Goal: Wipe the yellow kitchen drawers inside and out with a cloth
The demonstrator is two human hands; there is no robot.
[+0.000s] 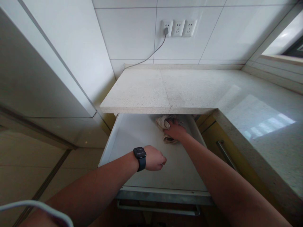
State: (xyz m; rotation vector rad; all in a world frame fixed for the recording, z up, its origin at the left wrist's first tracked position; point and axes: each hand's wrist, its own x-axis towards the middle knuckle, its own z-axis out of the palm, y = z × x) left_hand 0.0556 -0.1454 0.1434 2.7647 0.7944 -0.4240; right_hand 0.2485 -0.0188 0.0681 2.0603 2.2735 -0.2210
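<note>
A drawer (pixel 132 135) with a pale, smooth bottom is pulled out beneath the countertop. My right hand (pixel 176 130) reaches into its back right part and presses on a crumpled beige cloth (pixel 163 122), with folds bunched around the fingers. The fingertips are partly lost in the cloth and the shade under the counter edge. Over the middle of the drawer, my left hand (pixel 153 158) is curled closed, with nothing visible in it. A black smartwatch (pixel 139 153) sits on the left wrist.
The stone countertop (pixel 142 88) overhangs the back of the drawer and runs on to the right. A metal handle (pixel 226 154) juts from a cabinet at right. A grey cord is plugged into a wall socket (pixel 167 27). A white cabinet (pixel 68 47) stands at left.
</note>
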